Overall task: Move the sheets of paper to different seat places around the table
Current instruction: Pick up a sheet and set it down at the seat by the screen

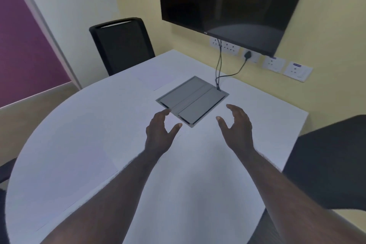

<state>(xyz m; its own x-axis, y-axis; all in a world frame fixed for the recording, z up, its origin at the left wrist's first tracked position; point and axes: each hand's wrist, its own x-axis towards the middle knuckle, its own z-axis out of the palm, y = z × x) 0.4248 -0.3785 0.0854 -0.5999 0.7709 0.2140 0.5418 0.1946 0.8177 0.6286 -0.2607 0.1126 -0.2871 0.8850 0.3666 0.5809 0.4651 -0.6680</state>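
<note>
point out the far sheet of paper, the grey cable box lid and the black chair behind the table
far sheet of paper (153, 77), head view, middle of the sheet
grey cable box lid (193, 99), head view, centre strip of the lid
black chair (122, 45), head view, middle of the backrest

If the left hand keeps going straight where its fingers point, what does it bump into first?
Probably the grey cable hatch set in the white table. The left hand is open, its fingertips at the hatch's near corner, though how high it hovers is unclear.
</note>
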